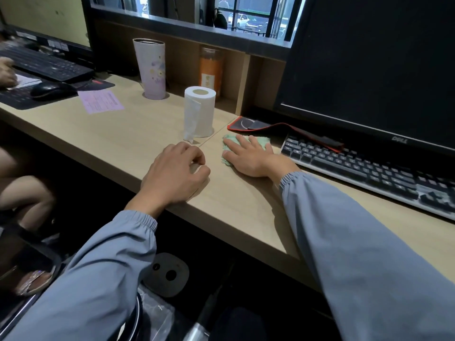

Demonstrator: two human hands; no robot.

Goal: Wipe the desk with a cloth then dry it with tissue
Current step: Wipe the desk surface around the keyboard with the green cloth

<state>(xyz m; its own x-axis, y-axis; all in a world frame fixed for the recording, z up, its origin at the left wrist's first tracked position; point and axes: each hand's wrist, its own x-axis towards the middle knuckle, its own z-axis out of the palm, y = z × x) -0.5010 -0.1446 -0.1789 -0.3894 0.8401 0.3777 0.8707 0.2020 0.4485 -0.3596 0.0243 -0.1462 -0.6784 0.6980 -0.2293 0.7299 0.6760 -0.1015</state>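
Note:
A light wooden desk runs across the view. My right hand lies flat, fingers spread, pressing a small green cloth onto the desk just left of the keyboard. My left hand rests near the desk's front edge with its fingers curled loosely and nothing in it. A white tissue roll stands upright just behind both hands, with a loose sheet hanging down its front.
A black keyboard, a Dell monitor and a red-edged mouse pad fill the right. A tall tumbler and an orange jar stand at the back. Pink paper, a mouse and another person's hand are at left.

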